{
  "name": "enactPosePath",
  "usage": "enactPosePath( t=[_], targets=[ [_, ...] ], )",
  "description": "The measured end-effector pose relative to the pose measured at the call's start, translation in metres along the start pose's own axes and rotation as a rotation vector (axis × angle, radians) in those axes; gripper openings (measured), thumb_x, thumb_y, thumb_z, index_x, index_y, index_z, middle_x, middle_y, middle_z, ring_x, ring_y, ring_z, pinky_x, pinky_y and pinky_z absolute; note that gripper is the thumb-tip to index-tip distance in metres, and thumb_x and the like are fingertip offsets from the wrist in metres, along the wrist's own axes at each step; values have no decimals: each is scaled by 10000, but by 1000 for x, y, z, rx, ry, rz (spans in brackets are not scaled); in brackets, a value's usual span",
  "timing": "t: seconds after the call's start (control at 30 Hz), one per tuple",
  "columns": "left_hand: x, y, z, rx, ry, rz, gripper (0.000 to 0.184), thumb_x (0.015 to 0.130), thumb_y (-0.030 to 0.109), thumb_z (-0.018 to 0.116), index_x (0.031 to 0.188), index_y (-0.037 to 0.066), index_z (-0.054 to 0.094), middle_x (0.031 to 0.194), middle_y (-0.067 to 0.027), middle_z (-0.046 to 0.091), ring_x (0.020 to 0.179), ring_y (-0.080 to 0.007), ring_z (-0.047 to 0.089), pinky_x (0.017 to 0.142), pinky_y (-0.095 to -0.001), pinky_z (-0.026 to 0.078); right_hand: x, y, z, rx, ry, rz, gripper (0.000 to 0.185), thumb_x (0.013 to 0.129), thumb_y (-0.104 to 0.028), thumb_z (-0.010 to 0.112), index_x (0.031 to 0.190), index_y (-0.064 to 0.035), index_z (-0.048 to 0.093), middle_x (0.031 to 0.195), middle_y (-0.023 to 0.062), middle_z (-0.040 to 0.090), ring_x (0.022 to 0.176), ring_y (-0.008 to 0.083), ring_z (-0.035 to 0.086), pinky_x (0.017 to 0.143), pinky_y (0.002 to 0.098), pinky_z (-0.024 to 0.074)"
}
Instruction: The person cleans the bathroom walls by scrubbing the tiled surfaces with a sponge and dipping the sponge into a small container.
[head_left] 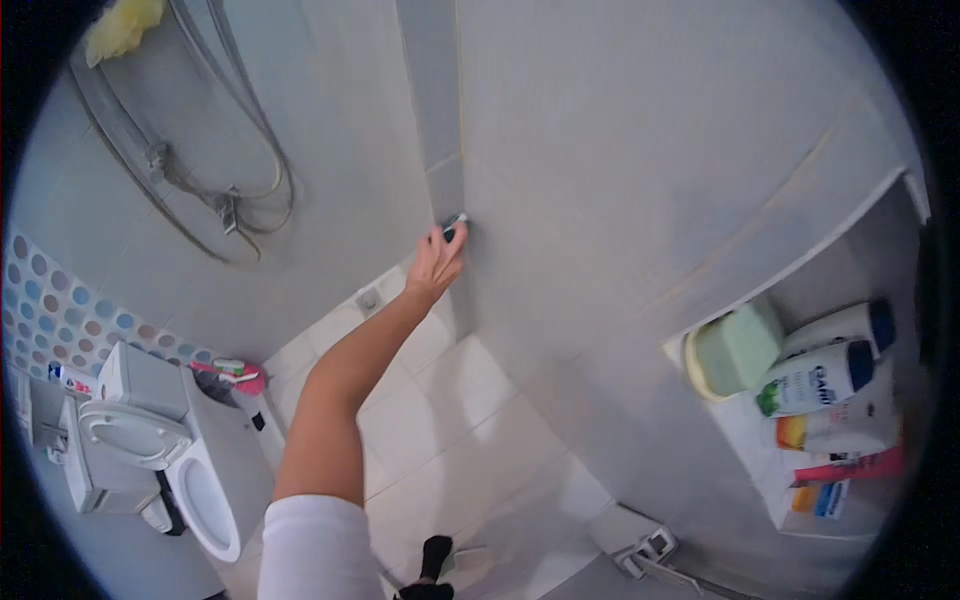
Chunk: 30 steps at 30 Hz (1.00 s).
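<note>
My left hand (437, 262) reaches up to the wall corner at the centre of the head view. Its fingers are closed around a small dark object with a pale edge (455, 228), which lies against the grey wall (600, 200) beside the darker vertical tile strip (430, 100). The fingers partly cover this object, and I cannot make out exactly what it is. My bare forearm and a white sleeve come up from the bottom left. My right hand is not in view.
A shower hose (285, 170) and yellow puff (125, 30) hang at upper left. The toilet (205, 500) stands lower left. At right, a shelf (755, 470) holds several bottles (815, 380) and a green container (735, 345). A black-covered foot (436, 555) shows below, on pale floor tiles (450, 400).
</note>
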<state>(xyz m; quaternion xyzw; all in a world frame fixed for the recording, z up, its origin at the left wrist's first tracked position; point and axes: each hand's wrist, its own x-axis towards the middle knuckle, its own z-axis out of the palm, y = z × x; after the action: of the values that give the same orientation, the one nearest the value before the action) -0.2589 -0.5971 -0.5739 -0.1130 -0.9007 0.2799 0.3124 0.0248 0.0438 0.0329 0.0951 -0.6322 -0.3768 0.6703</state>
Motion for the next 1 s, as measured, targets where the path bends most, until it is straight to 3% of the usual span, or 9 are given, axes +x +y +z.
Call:
enactPosePath(
  t=[0.23, 0.3, 0.4, 0.43, 0.5, 0.6, 0.7, 0.83, 1.0],
  targets=[
    [156, -193, -166, 37, 704, -285, 428, 755, 54, 577, 1172, 146, 595, 1146, -86, 488, 737, -277, 499, 575, -362, 446, 12, 14, 3, 17, -10, 16, 727, 945, -563, 342, 1318, 57, 409, 1337, 272, 410, 1245, 414, 382, 1029, 543, 304],
    [185, -235, -225, 9, 706, -319, 516, 708, 139, 687, 1209, 195, 580, 1177, -107, 489, 779, -299, 514, 595, -391, 482, 16, 17, 5, 26, -17, 18, 726, 945, -564, 347, 1315, 57, 413, 1334, 272, 414, 1242, 414, 385, 1028, 542, 306],
    [169, -215, -202, 30, 576, -242, 534, 694, 175, 710, 1210, 192, 571, 1191, -110, 472, 768, -290, 505, 609, -387, 475, 15, 17, 7, 31, -18, 20, 725, 944, -564, 353, 1311, 58, 418, 1329, 272, 420, 1238, 413, 391, 1026, 541, 311],
    [150, -197, -170, 78, 595, -120, 407, 774, 174, 622, 1177, 146, 576, 1094, -84, 478, 722, -267, 508, 538, -356, 434, 14, 18, 7, 36, -17, 24, 724, 944, -564, 355, 1309, 58, 420, 1327, 272, 422, 1236, 413, 393, 1026, 541, 312],
    [98, -138, -90, -108, 279, -165, 352, 818, 148, 579, 1170, 132, 585, 1107, -82, 473, 745, -260, 507, 550, -347, 435, 11, 18, 7, 43, -16, 27, 723, 943, -564, 360, 1307, 58, 424, 1324, 271, 426, 1233, 412, 397, 1025, 540, 315],
    [69, -98, -103, -61, 41, -77, 321, 864, 125, 516, 1180, 110, 573, 1161, -107, 490, 812, -279, 524, 581, -392, 469, 11, 21, 3, 34, 11, 29, 722, 942, -564, 366, 1303, 59, 430, 1319, 271, 432, 1229, 411, 403, 1023, 539, 319],
    [96, -134, -146, -407, 205, -234, 334, 847, 131, 554, 1178, 85, 566, 1146, -120, 515, 846, -315, 572, 619, -437, 488, 16, 23, 3, 46, 11, 31, 721, 942, -564, 373, 1298, 59, 435, 1314, 271, 438, 1224, 410, 408, 1021, 538, 324],
    [171, -201, -239, -760, 709, -471, 278, 776, 186, 664, 1009, 45, 607, 862, -152, 644, 773, -367, 636, 663, -457, 514, 19, 27, 4, 61, 2, 44, 719, 941, -564, 382, 1293, 60, 443, 1307, 270, 447, 1218, 409, 416, 1019, 536, 330],
    [208, -170, -214, -684, 373, -666, 183, 755, 140, 667, 852, 11, 582, 797, -198, 649, 764, -396, 637, 678, -480, 515, 21, 22, 3, 66, 4, 39, 717, 939, -564, 393, 1286, 61, 452, 1299, 269, 457, 1211, 408, 426, 1016, 534, 337]
  ],
)
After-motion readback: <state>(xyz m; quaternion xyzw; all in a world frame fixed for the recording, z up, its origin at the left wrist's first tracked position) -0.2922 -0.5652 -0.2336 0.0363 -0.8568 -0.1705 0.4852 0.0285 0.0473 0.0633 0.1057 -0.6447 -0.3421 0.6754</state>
